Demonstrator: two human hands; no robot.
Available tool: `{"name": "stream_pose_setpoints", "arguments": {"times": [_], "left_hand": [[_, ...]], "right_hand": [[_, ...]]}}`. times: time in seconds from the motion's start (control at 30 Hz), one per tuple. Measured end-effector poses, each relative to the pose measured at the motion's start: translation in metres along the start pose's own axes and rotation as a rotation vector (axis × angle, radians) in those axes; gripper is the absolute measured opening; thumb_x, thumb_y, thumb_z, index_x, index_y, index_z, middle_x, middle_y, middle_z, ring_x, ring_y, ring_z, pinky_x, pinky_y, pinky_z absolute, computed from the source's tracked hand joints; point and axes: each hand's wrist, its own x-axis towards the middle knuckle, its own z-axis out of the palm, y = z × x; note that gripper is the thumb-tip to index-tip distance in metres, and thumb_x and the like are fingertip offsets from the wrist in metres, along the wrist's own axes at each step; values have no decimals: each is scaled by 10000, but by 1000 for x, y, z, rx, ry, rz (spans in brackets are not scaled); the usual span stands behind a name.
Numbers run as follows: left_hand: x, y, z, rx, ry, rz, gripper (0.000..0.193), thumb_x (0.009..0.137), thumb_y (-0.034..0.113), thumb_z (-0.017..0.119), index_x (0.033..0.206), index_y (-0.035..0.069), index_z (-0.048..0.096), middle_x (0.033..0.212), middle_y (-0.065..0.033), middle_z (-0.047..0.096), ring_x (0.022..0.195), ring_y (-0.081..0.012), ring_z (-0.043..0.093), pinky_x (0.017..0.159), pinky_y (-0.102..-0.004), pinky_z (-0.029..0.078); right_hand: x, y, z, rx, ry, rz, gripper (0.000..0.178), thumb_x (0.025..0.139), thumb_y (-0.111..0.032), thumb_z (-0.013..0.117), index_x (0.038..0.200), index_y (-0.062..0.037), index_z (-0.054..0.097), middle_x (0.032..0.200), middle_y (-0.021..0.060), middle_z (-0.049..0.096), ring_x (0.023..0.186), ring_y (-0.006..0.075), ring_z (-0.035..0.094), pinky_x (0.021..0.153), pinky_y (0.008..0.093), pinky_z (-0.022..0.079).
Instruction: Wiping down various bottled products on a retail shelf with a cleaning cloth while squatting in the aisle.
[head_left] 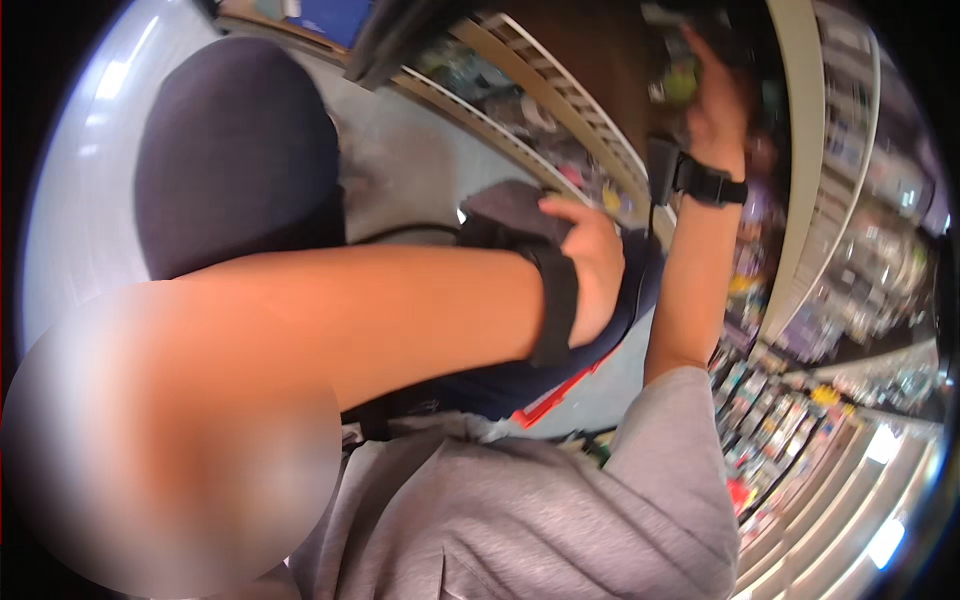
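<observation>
My left forearm reaches across from the lower left, with a black band at the wrist. My left hand (597,268) rests at my navy-clad leg (645,275), thumb stretched out; its other fingers are hidden. Just beyond the thumb is a dark grey thing (508,212), perhaps a shoe. Raised at the upper right, my right hand (716,118) is in front of a dark shelf space with blurred small packs. A finger points upward and the thumb stands apart, with no held thing visible. Near it is a yellow-green pack (682,80). A black strap with a small box (664,172) circles that wrist.
Shelves with pale edges (800,120) and many small clear packs (850,270) rise along the right. A white wire rack (560,75) runs across the top. My bent knee (240,150) is at left, above grey floor (400,130). Something red (548,402) lies below the leg.
</observation>
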Motion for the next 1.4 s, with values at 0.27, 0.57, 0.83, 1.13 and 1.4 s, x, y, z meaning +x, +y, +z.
{"name": "stream_pose_setpoints", "arguments": {"times": [0.27, 0.57, 0.83, 1.13, 1.4], "left_hand": [[4, -25, 33, 142, 270, 115, 254, 724, 78, 621, 970, 107, 678, 965, -109, 594, 909, -259, 629, 718, -359, 528], [17, -10, -4, -118, 105, 129, 446, 724, -87, 472, 1105, 92, 618, 1072, -146, 574, 997, -376, 569, 797, -445, 459], [36, -24, 19, -78, 185, 206, 306, 720, 30, 608, 1015, 112, 626, 964, -102, 574, 863, -303, 625, 735, -402, 511], [61, 33, 36, 53, -219, -33, 315, 725, 274, 693, 984, 101, 740, 965, -100, 712, 885, -306, 668, 698, -532, 548], [16, 11, -15, -38, -349, 99, 692, 752, 397, 717, 1388, 222, 506, 1413, -18, 495, 1124, -332, 587, 811, -630, 508]], "right_hand": [[-264, 71, -140, -65, 173, 10, 230, 931, -37, 555, 1134, 49, 622, 1079, 137, 680, 991, 189, 655, 873, 291, 515], [-509, 397, -237, -172, 530, 649, 225, 862, -85, 593, 1026, 59, 654, 863, 123, 698, 803, 183, 667, 685, 315, 513], [-347, 205, -167, -497, 506, 26, 190, 878, 23, 562, 1041, 27, 660, 1008, 124, 686, 906, 191, 647, 828, 304, 503], [-139, 17, -26, -819, -141, -859, 640, 798, 78, 556, 1393, -143, 471, 1427, 182, 431, 1312, 362, 414, 1067, 419, 358], [-3, 25, 28, -1313, -453, -1181, 798, 695, 120, 572, 1420, -175, 417, 1413, 136, 452, 1324, 321, 404, 1097, 419, 339]]}}
